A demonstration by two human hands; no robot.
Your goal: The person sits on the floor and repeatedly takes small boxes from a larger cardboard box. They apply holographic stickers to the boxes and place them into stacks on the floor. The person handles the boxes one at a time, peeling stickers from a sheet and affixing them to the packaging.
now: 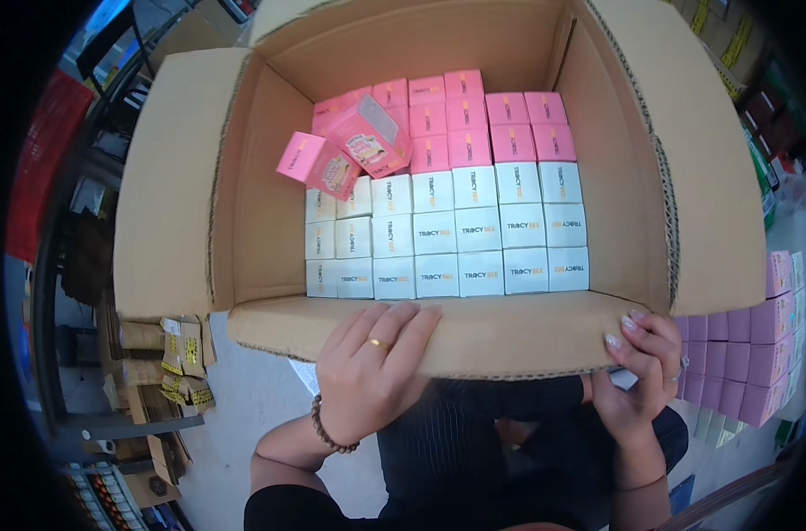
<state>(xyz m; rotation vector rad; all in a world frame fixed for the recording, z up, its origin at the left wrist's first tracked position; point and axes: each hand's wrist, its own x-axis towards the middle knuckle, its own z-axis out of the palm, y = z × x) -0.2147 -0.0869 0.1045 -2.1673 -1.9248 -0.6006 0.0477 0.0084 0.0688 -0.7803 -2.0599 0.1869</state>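
Note:
A large open cardboard carton (416, 40) stands before me, its flaps folded outward. My left hand (379, 352), with a gold ring and a beaded bracelet, lies over the near flap (509, 338), fingertips at its inner fold. At that flap's right end my right hand (642, 372) grips the corner, fingers on top. A small pale item (623, 378) shows under the right fingers; I cannot tell what it is. Inside, rows of white Tracy Bee boxes (436, 232) fill the near part, with pink boxes (469, 119) behind. Two loose pink boxes (373, 143) (320, 162) lie tilted on top at left.
Stacked pink boxes (735, 345) stand low at the right. Flattened cardboard and yellow-marked cartons (187, 352) are at the left, by a dark metal frame (51, 358). A red crate (47, 166) is farther left. Pale floor (243, 391) shows below.

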